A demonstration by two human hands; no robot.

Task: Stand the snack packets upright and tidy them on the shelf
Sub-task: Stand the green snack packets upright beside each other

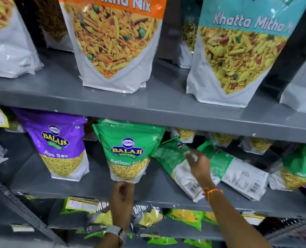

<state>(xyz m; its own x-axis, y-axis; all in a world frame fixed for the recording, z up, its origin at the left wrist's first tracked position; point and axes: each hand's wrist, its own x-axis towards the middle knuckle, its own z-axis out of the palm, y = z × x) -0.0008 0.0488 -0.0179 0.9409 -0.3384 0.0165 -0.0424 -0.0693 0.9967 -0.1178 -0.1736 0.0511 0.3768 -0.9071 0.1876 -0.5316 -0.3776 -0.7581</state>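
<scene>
Left hand [123,191] grip pinches bottom edge of upright green Ratlami packet [129,151] on middle shelf [98,187]; right hand [198,162] grip curled on flat-lying green packet [177,163], clamp unclear; advice: steady upright one, lift fallen packet by top, stand beside.

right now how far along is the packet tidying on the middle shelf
Done: the purple Aloo Sev packet stands upright. In hand: the left hand pinches the bottom of the upright green Ratlami Sev packet; the right hand reaches onto a fallen green packet. Left: that and another flat green-and-white packet.
</scene>
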